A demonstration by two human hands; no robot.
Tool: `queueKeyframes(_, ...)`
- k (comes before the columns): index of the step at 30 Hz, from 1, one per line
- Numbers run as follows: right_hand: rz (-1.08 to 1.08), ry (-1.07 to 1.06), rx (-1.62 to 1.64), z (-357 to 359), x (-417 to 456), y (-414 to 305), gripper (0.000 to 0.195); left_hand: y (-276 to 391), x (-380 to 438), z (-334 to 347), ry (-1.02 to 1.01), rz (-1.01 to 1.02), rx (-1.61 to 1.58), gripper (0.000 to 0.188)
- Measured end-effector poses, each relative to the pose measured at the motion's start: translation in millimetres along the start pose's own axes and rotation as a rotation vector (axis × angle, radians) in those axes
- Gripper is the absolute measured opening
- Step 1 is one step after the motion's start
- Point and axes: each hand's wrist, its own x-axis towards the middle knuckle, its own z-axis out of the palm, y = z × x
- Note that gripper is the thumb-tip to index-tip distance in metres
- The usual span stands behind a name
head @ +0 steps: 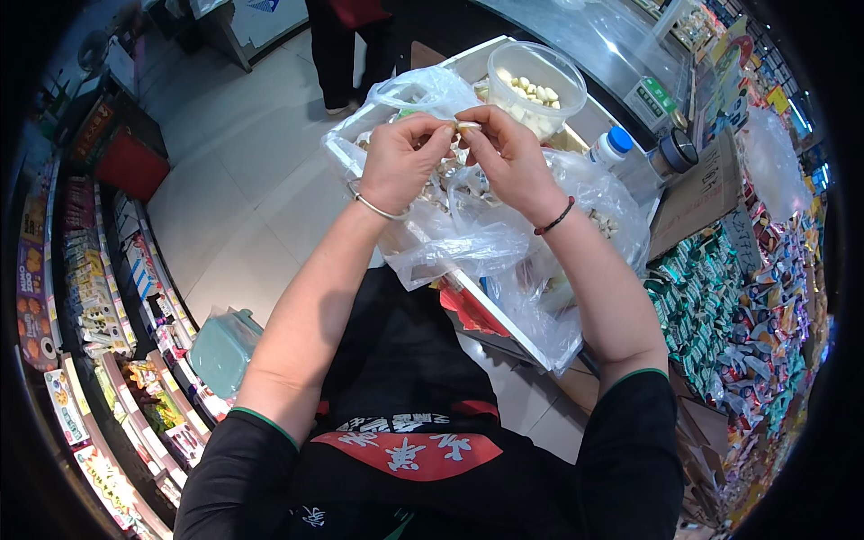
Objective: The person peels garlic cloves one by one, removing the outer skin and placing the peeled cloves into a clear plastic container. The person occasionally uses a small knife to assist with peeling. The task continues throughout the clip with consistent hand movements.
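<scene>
Both hands meet above a white tray-like bin point(496, 310) lined with clear plastic bags point(472, 243). Between the fingertips is a small pale piece point(468, 126), perhaps a garlic clove. My left hand point(407, 158) pinches its left end; my right hand point(505, 158) grips the other end between thumb and fingers. Just beyond my right hand stands a clear round plastic tub point(536, 88) holding many pale, peeled-looking cloves. Under the hands, a bag holds whitish and brownish pieces point(459, 179), partly hidden by the fingers. More pale pieces point(603, 223) show through plastic beside my right wrist.
A white bottle with a blue cap point(611, 146) and a dark-lidded jar point(673, 152) stand right of the tub. Cardboard point(702, 192) and heaped wrapped sweets point(702, 290) lie to the right. Shelves point(101, 290) and a grey-green bin point(223, 351) are at left; a person point(351, 47) stands beyond.
</scene>
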Motion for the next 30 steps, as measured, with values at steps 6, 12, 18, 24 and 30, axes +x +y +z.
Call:
queueKeyframes(6,-0.133,0.092,-0.489,-1.7,-1.4,-10.4,0.02,-3.5,-0.1,3.1,0.063,0.079,0.187,0.017)
queueKeyframes(12,-0.203,0.093,-0.457,-1.7,-0.6,-14.1,0.018,-8.1,1.6,2.1,0.097,0.076,0.201,0.017)
queueKeyframes(18,-0.317,0.166,-0.314,-8.6,3.0,-16.0,0.019,3.9,0.8,5.5,0.086,-0.075,0.294,0.02)
queueKeyframes(24,-0.238,0.112,-0.29,-7.7,3.4,-13.6,0.02,9.3,-1.2,6.2,0.057,-0.022,0.039,0.025)
queueKeyframes(30,-0.185,0.062,-0.33,-7.9,1.8,-10.8,0.022,4.1,-2.0,2.8,-0.006,0.037,-0.018,0.028)
